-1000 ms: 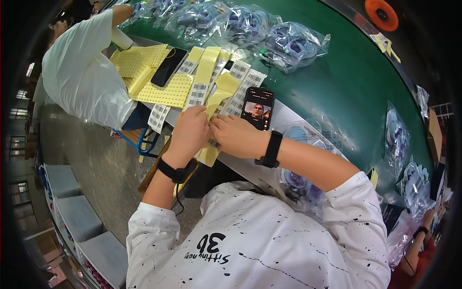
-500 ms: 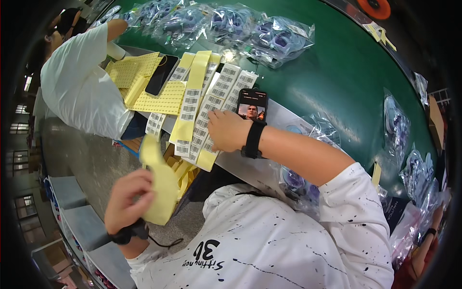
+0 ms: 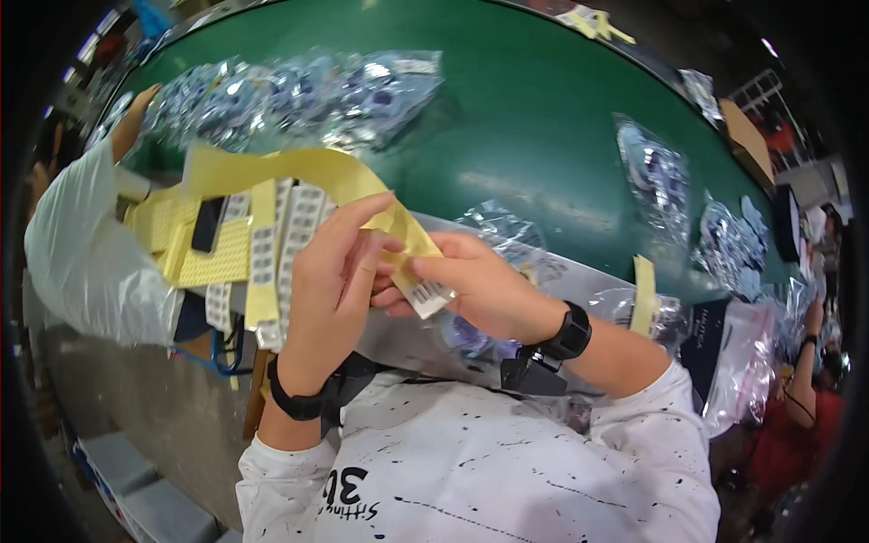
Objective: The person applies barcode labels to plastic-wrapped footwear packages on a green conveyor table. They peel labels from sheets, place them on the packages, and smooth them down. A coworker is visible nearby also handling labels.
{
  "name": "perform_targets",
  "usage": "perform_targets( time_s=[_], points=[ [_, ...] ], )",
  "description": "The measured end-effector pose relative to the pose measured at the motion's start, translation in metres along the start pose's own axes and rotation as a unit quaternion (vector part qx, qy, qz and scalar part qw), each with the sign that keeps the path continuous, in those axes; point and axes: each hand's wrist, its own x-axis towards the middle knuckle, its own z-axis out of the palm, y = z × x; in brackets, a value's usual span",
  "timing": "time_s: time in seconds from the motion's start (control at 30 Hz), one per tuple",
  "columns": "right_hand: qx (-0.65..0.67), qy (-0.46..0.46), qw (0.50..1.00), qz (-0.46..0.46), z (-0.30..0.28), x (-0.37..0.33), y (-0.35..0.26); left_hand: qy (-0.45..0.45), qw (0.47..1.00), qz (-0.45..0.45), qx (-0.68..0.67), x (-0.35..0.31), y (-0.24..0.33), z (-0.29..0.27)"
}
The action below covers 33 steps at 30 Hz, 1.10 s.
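Note:
A long yellow label strip (image 3: pixel 299 166) arches across in front of me, with barcode labels at its near end. My right hand (image 3: pixel 484 282) pinches it close to that end, thumb on top. My left hand (image 3: pixel 330 285) has its bent fingers around the strip just beside the right one; part of its grip is hidden. Left of my hands, more strips of barcode labels (image 3: pixel 262 244) lie side by side, with yellow label sheets (image 3: pixel 213 264) beyond them. A dark phone (image 3: pixel 208 224) rests on those sheets.
Clear bags of bluish-purple goods (image 3: pixel 299 90) line the far left of the green table (image 3: pixel 534 118). More bagged goods (image 3: pixel 656 172) lie to the right. Another person's white sleeve (image 3: pixel 95 244) is at left, and a person in red (image 3: pixel 792 434) at far right.
My right hand has left the label strips on the table, and my left hand has come up from below. Both now meet at one strip. The view has swung to the right.

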Motion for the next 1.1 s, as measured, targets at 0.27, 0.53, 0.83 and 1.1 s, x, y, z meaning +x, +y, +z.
perform_targets(
  time_s=[0.27, 0.53, 0.83, 1.1],
  points=[
    [0.107, 0.044, 0.993, -0.038, -0.051, -0.066, 0.022, -0.107, 0.984, -0.086, -0.118, -0.006, -0.011, 0.076],
    [-0.082, 0.043, 0.995, 0.027, -0.046, -0.075, 0.022, -0.103, 0.969, -0.216, -0.059, 0.045, -0.054, 0.067],
    [-0.235, 0.183, 0.950, -0.088, -0.070, -0.073, 0.038, -0.121, 0.983, -0.134, 0.005, -0.021, 0.003, 0.058],
    [-0.110, 0.184, 0.977, -0.011, -0.047, -0.084, 0.017, -0.129, 0.946, -0.170, -0.244, -0.033, -0.006, 0.068]
  ],
)
